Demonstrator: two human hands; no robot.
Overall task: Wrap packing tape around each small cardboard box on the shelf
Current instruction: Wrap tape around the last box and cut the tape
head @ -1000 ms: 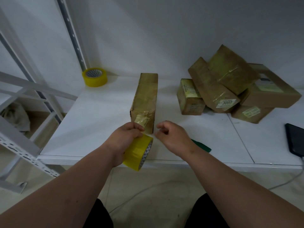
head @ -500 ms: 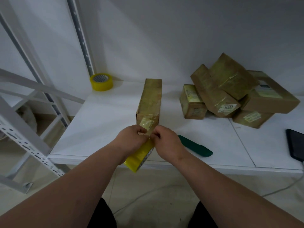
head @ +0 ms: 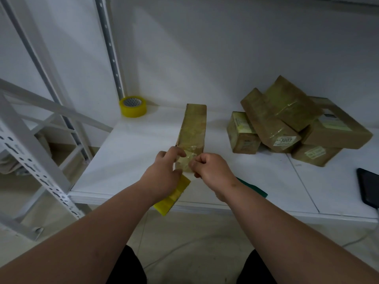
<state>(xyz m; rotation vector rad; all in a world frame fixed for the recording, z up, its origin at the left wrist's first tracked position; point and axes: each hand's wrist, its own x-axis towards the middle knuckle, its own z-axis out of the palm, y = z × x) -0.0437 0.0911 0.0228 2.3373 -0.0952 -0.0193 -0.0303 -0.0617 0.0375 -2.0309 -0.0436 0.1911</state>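
Observation:
A long narrow cardboard box (head: 193, 125) covered in tape stands on its side on the white shelf (head: 131, 152), one end facing me. My left hand (head: 164, 175) holds a yellow roll of packing tape (head: 174, 196) below the box's near end. My right hand (head: 211, 171) pinches the loose end of the tape (head: 185, 160) against that near end. The hands hide the lower part of the box's face.
A second yellow tape roll (head: 133, 106) sits at the shelf's back left corner. A pile of several taped boxes (head: 287, 124) lies at the right. A green cutter (head: 253, 188) lies behind my right wrist. A dark phone (head: 370, 186) is at the right edge. Metal rack posts (head: 30, 144) stand left.
My right hand has closed in from apart and now pinches the tape at the box's end. The left hand with the roll has risen slightly toward the box.

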